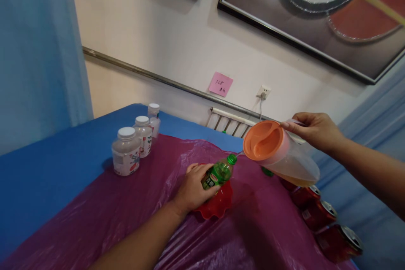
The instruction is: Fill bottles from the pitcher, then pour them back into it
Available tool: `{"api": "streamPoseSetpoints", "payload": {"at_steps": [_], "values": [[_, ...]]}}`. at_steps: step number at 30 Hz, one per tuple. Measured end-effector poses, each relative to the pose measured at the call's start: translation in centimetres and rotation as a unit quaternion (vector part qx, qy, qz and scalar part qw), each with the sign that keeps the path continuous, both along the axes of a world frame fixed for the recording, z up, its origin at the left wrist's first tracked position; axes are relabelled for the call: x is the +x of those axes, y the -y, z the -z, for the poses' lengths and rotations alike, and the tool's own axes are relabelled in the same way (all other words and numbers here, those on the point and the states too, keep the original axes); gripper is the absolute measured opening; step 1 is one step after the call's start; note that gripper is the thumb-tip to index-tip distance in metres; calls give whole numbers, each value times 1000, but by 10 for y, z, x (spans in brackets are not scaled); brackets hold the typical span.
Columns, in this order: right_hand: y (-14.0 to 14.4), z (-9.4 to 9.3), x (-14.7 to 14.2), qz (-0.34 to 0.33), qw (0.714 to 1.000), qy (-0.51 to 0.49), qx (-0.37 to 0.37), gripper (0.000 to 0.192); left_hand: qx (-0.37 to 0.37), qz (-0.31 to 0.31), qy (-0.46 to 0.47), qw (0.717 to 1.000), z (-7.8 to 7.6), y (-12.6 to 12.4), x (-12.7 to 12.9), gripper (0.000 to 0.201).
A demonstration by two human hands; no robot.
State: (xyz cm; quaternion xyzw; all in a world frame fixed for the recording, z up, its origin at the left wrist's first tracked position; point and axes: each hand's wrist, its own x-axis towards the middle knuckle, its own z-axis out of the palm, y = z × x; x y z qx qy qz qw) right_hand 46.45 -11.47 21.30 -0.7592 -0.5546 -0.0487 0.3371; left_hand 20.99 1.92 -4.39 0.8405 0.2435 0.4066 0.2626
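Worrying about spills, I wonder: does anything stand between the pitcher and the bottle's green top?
Nothing visible stands between the pitcher in the right hand and the green top of the bottle in the left hand. Whether it is capped, I cannot tell.

From the green bottle (218, 174), a hand could pass at 5 o'clock, over the purple sheet (268, 236) between the scalloped red bowl (223, 202) and the red cans (318, 215) that block 3 to 4. The tilted pitcher (292, 162) and right hand (314, 130) obstruct the air at 2 to 3 o'clock; the wall (180, 42) stops reach at 12. The left hand (196, 183) and forearm bar 8 o'clock, while a gap at 9 to 10 runs to the white-capped jars (126, 152).
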Motion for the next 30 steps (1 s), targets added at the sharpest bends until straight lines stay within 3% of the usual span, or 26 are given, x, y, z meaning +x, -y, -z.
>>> {"api": "streamPoseSetpoints", "payload": {"at_steps": [30], "values": [[2,-1,-2,-10,1000,-2,7,68,-3,1,0,1000,-2,1,0,55]]}}
